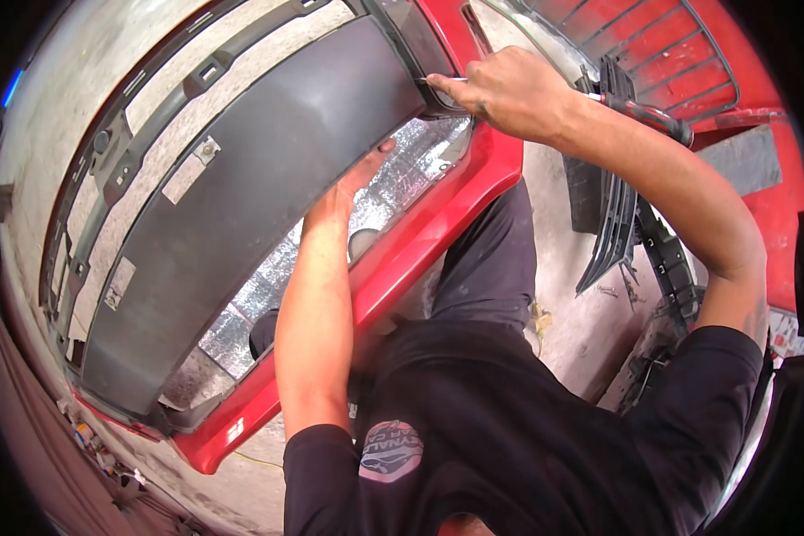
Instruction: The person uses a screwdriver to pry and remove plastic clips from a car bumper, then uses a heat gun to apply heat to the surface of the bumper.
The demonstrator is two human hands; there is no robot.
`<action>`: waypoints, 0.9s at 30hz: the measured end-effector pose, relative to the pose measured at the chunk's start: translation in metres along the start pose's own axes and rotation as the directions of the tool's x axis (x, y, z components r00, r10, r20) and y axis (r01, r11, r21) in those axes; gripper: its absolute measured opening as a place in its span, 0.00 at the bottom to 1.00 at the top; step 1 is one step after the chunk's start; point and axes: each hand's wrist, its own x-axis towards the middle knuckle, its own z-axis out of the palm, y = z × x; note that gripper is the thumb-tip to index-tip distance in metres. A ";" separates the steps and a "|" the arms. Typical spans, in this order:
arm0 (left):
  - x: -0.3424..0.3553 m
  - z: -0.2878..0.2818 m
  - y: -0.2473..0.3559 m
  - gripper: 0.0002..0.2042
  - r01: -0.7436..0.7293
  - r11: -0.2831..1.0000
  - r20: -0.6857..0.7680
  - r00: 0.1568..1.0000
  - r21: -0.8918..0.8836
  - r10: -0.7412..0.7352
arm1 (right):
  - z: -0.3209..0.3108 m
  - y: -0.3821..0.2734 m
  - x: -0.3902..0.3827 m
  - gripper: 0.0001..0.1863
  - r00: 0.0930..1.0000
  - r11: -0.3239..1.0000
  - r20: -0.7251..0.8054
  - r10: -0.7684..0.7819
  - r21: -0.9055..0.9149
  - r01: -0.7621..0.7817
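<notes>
A large car bumper (pixel 500 165), red with a dark grey centre panel (pixel 268 152), lies slantwise in front of me. My left hand (pixel 359 181) reaches under the panel's near edge and grips it; most of its fingers are hidden behind the panel. Closed near the panel's upper right corner, my right hand (pixel 509 94) pinches a thin metal shaft, apparently of a screwdriver (pixel 457 79), its tip against the seam there. A red and black handle (pixel 648 114) shows beyond my forearm; whether it belongs to that shaft is unclear.
Silvery sheeting (pixel 411 170) shows through the bumper's lower opening. Black grille pieces (pixel 609 228) stand at the right, near a red surface with a dark wire rack (pixel 670 54). My leg (pixel 487 259) is bent beside the bumper. Small items lie along the lower left edge.
</notes>
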 end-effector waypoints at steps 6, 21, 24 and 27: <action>-0.005 0.003 0.006 0.19 -0.064 0.978 -0.009 0.998 -0.198 0.063 | 0.002 -0.004 -0.011 0.27 1.000 1.000 -0.015 -0.012 -0.011 0.012; -0.007 -0.003 0.005 0.16 -0.202 0.432 0.094 0.962 0.879 0.257 | 0.016 -0.022 -0.068 0.23 0.999 0.977 0.019 0.040 0.208 -0.043; -0.008 0.001 0.010 0.18 -0.243 0.343 0.141 0.944 0.907 0.297 | 0.032 -0.027 -0.075 0.25 0.985 0.945 -0.101 0.141 0.310 -0.104; -0.010 0.002 0.017 0.18 -0.225 0.409 0.121 0.957 0.884 0.265 | 0.035 -0.032 -0.063 0.24 0.965 0.933 -0.159 0.210 0.329 -0.149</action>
